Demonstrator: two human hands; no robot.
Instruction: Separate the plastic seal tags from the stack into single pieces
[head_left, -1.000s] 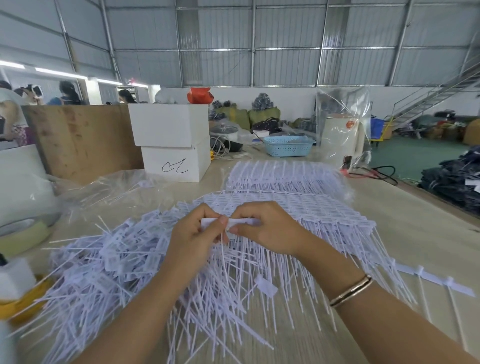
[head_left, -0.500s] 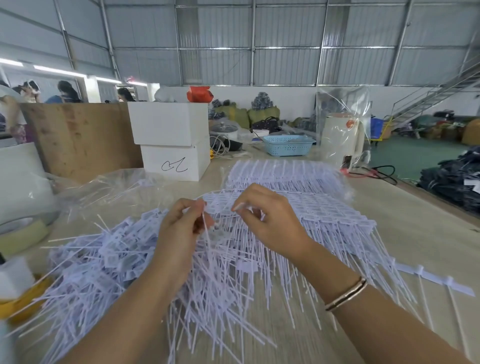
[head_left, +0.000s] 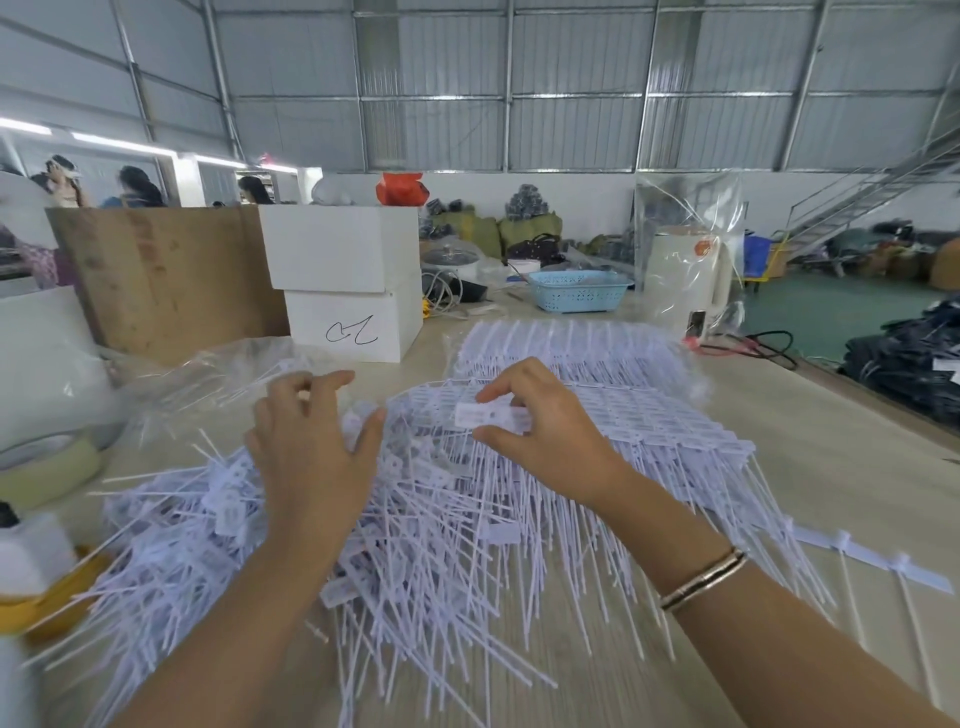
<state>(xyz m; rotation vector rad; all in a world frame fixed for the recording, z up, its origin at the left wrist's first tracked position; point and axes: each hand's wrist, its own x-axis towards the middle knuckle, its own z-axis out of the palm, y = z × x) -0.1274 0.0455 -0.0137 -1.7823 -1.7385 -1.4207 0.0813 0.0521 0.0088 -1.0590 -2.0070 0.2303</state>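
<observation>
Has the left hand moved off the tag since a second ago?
Yes. The left hand let go and swung left toward the white boxes; the right hand pinches the tag.

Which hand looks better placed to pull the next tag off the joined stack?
Probably the right hand: it already pinches a tag at the edge of the joined stack. The left hand hovers, fingers loose, over the loose pile, seemingly holding nothing.

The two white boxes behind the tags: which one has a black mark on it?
The lower white box has it: a black handwritten scribble on its front face. The upper white box, stacked on it, shows plain white sides.
</observation>
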